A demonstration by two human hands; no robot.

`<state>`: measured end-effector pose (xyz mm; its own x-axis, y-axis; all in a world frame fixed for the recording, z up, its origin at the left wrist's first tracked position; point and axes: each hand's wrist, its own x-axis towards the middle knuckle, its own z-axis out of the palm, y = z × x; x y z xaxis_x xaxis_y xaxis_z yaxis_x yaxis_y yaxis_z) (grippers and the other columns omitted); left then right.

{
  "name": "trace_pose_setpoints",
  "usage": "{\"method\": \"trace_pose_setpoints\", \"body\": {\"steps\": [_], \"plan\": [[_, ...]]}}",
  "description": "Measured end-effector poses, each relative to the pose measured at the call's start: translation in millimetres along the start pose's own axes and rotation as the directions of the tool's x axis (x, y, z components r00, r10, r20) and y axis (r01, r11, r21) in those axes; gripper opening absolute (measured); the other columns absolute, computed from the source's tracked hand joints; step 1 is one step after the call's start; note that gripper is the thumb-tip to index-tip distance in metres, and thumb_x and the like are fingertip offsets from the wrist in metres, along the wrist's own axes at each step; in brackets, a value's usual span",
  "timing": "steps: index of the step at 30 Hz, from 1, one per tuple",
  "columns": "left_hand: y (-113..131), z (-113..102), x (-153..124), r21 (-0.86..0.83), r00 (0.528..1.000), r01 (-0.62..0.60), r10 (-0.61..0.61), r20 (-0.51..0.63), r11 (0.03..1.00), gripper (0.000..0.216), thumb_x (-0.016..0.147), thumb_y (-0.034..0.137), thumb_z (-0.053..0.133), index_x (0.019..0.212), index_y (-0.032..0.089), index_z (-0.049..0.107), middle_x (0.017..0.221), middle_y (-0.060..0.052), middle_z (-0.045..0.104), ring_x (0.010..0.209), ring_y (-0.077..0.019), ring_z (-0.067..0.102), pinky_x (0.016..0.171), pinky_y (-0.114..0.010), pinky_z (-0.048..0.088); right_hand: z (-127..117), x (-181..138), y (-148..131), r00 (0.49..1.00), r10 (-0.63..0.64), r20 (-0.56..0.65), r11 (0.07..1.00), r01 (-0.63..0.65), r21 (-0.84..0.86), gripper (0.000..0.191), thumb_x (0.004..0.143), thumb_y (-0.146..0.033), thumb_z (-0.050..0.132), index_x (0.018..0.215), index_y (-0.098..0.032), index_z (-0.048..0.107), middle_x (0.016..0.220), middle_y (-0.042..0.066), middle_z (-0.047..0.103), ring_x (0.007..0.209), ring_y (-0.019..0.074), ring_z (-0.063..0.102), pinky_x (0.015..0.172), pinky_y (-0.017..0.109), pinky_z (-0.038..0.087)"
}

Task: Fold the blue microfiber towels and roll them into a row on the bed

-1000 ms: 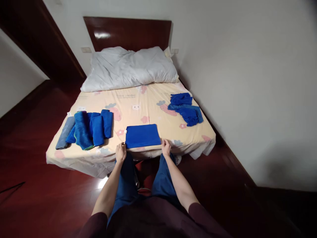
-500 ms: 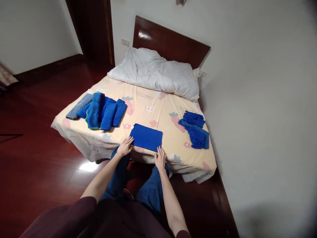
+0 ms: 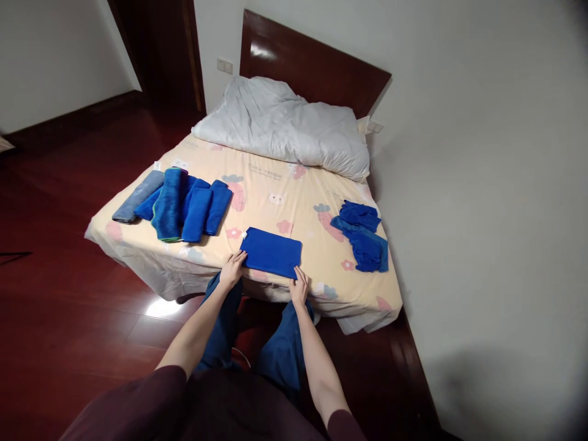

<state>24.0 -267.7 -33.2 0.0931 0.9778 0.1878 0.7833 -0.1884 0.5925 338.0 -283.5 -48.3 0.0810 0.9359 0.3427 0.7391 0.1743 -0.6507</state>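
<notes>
A folded blue towel (image 3: 271,252) lies flat near the front edge of the bed, with a small white tag at its far left corner. My left hand (image 3: 233,268) has its fingers closed on the near left corner. At the near right corner, my right hand (image 3: 299,286) pinches the cloth between thumb and fingers. The towel's near edge rests level with the mattress edge, between the two hands.
Several rolled or folded blue towels (image 3: 195,205) and a grey-blue one (image 3: 138,197) lie to the left on the patterned bedsheet (image 3: 275,214). Crumpled blue towels (image 3: 362,236) lie at right. A grey-white quilt (image 3: 285,125) is bunched before the wooden headboard (image 3: 312,58).
My right hand's fingers have slid off the towel's top and curled at its near right corner. The left hand stays at its corner. The view has shifted slightly; the towel looks unmoved.
</notes>
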Motion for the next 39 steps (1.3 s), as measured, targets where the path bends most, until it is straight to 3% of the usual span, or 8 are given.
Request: {"method": "trace_pose_setpoints", "body": {"steps": [6,15,20,26,30,34,39], "plan": [[-1,-10,-5,-0.048,0.999,-0.016,0.014,-0.043,0.999,0.057,0.077,0.006,0.045,0.129,0.022,0.064,0.138,-0.008,0.062,0.136,-0.0239,0.050,0.118,-0.049,0.035,-9,-5,2,0.999,-0.005,-0.048,0.996,0.009,0.090,0.048,0.082,-0.012,0.041,0.119,-0.019,0.071,0.130,0.009,0.067,0.124,0.0238,0.054,0.110,0.044,0.042],[-10,-22,-4,-0.047,0.999,0.016,-0.018,-0.027,0.999,0.067,0.068,0.001,0.047,0.129,0.023,0.064,0.137,-0.007,0.061,0.129,-0.0271,0.052,0.114,-0.049,0.043,-15,-6,-1,0.999,0.053,-0.008,0.986,-0.051,0.161,0.048,0.079,-0.011,0.044,0.119,-0.020,0.069,0.129,0.008,0.067,0.124,0.0226,0.055,0.111,0.043,0.043],[-12,-22,-2,-0.056,0.999,0.039,-0.040,-0.033,0.998,0.060,0.073,0.002,0.043,0.126,0.022,0.065,0.131,-0.008,0.064,0.123,-0.0280,0.054,0.110,-0.048,0.044,-12,-3,1,0.997,0.074,-0.031,0.982,-0.068,0.175,0.049,0.078,-0.011,0.043,0.119,-0.019,0.069,0.121,0.008,0.070,0.120,0.0234,0.058,0.109,0.043,0.043],[-17,-18,-1,-0.106,0.992,0.082,-0.091,-0.088,0.991,0.040,0.088,0.015,0.044,0.124,0.021,0.061,0.116,-0.012,0.067,0.115,-0.0286,0.057,0.102,-0.046,0.048,-5,-2,8,0.972,0.213,-0.102,0.955,-0.185,0.230,0.034,0.087,-0.032,0.050,0.110,-0.016,0.070,0.104,0.013,0.071,0.099,0.0261,0.064,0.094,0.041,0.051],[-18,-15,1,-0.100,0.979,0.137,-0.150,-0.141,0.986,0.033,0.097,0.030,0.042,0.124,0.020,0.058,0.106,-0.014,0.067,0.107,-0.0293,0.060,0.097,-0.046,0.049,2,-1,11,0.942,0.312,-0.123,0.930,-0.276,0.242,0.046,0.091,-0.052,0.049,0.107,-0.015,0.069,0.094,0.014,0.071,0.088,0.0265,0.066,0.086,0.040,0.053],[-17,-13,2,-0.092,0.971,0.173,-0.186,-0.151,0.981,0.036,0.098,0.033,0.040,0.128,0.019,0.054,0.100,-0.013,0.067,0.105,-0.0302,0.060,0.096,-0.047,0.048,4,-1,11,0.934,0.340,-0.108,0.912,-0.300,0.280,0.053,0.092,-0.058,0.047,0.118,-0.014,0.063,0.102,0.015,0.072,0.093,0.0263,0.068,0.088,0.039,0.053],[-13,-15,2,-0.045,0.969,0.195,-0.200,-0.147,0.980,0.034,0.099,0.032,0.037,0.125,0.019,0.054,0.100,-0.014,0.067,0.104,-0.0317,0.060,0.094,-0.047,0.048,2,1,9,0.933,0.348,-0.086,0.903,-0.310,0.296,0.050,0.092,-0.058,0.048,0.115,-0.016,0.062,0.100,0.014,0.072,0.090,0.0247,0.069,0.086,0.037,0.054]]}}
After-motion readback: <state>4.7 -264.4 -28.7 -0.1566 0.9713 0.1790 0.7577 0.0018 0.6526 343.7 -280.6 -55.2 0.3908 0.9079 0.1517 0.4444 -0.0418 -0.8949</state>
